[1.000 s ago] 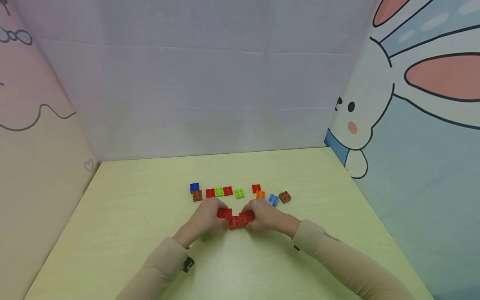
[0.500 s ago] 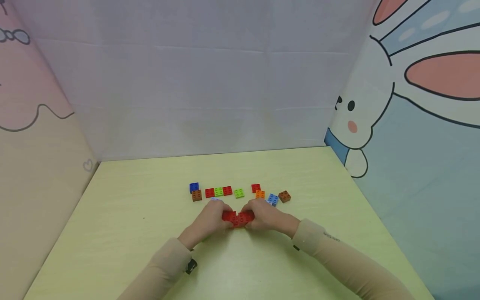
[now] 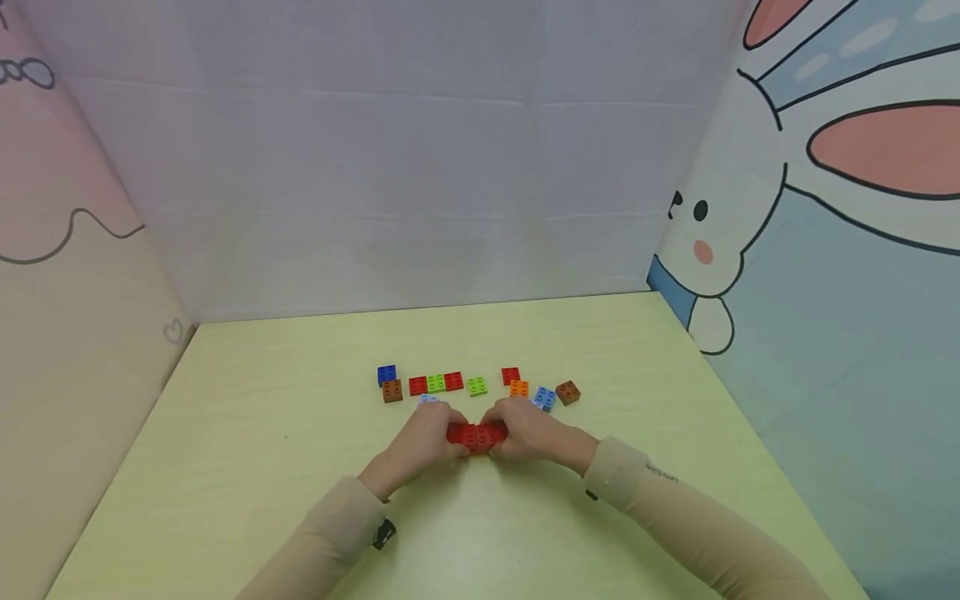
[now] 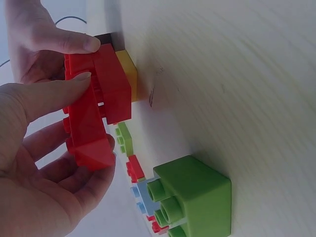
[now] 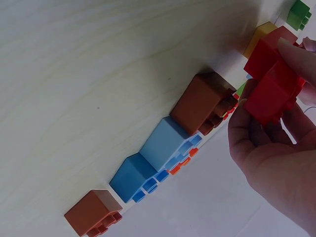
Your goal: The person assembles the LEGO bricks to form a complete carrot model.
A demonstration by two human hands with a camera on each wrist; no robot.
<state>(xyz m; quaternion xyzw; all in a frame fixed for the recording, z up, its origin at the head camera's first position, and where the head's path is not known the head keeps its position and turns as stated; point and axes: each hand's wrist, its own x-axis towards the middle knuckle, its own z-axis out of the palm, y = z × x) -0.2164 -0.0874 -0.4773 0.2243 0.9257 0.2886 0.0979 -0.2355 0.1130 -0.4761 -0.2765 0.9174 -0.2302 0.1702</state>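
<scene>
In the head view my left hand pinches a red brick, side by side with another red brick that my right hand grips. Both sit over a lower red brick, which has a yellow brick under it near the tabletop. The left wrist view shows my left thumb on top of the left red brick, its outer end overhanging the lower one. A narrow gap with studs shows between these two. Curled fingers of my right hand are round the right red brick in the right wrist view.
Behind the hands lie loose bricks: dark blue, brown, lime, red, orange and blue. A brown brick lies at right. A green brick stands close to my left hand.
My left hand has moved right and slightly down with its red brick, closing the gap to the right one. The right hand has stayed in place. My left forearm now hides the green brick in the head view.
</scene>
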